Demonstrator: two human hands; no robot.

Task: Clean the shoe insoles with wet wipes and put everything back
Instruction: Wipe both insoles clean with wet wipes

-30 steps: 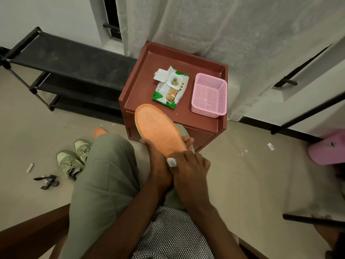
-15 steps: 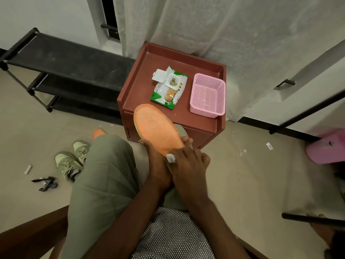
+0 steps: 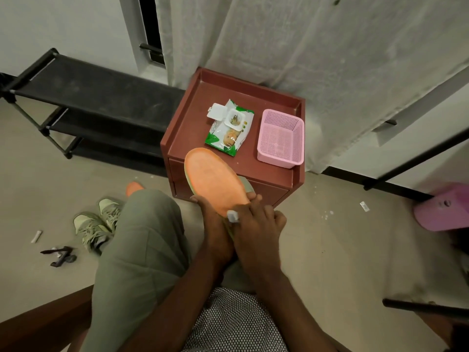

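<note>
An orange insole (image 3: 212,177) with a pale green edge points away from me over the front edge of the red-brown bedside table (image 3: 189,123). My left hand (image 3: 215,227) grips its heel end from below. My right hand (image 3: 257,226) holds a small white wad of wet wipe (image 3: 232,216) pressed against the heel area. A green and white wet wipes pack (image 3: 229,129) lies on the table with its lid flipped open. A second orange insole (image 3: 133,188) shows on the floor behind my knee. Two pale green shoes (image 3: 97,226) stand on the floor at the left.
A pink plastic basket (image 3: 280,138) stands on the table to the right of the pack. A black shoe rack (image 3: 88,105) runs along the left wall. A pink stool (image 3: 446,210) is at the right. Small bits of litter (image 3: 59,255) lie on the floor. A curtain (image 3: 304,47) hangs behind the table.
My right hand with the wipe has edged slightly up the insole's heel. The left hand keeps the same hold.
</note>
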